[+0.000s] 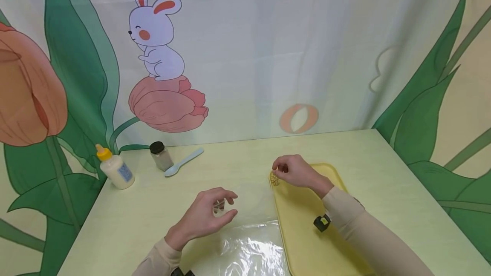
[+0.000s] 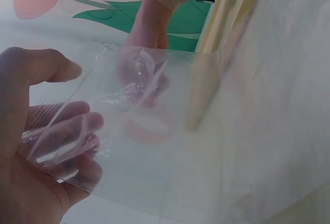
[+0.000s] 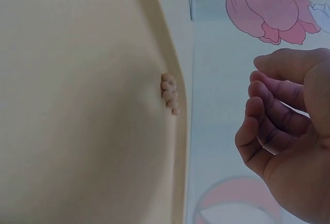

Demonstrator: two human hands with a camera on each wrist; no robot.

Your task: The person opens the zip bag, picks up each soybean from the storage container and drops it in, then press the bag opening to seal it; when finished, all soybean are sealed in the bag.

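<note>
In the left wrist view, a clear plastic bag runs from my left hand toward the tray, its edge across the palm. The curled fingers show through the film; the thumb stands apart from them. In the head view a shiny part of the bag lies below that hand, beside the yellow tray. A small cluster of round tan bean-like pieces lies against the tray's edge. My right hand hovers over this corner in the head view, fingers loosely curved, with nothing visible between thumb and fingers.
At the back left stand a glue-like bottle with a yellow cap and a small jar with a black lid. A pale blue spoon lies beside the jar. A printed curtain hangs along the table's far edge.
</note>
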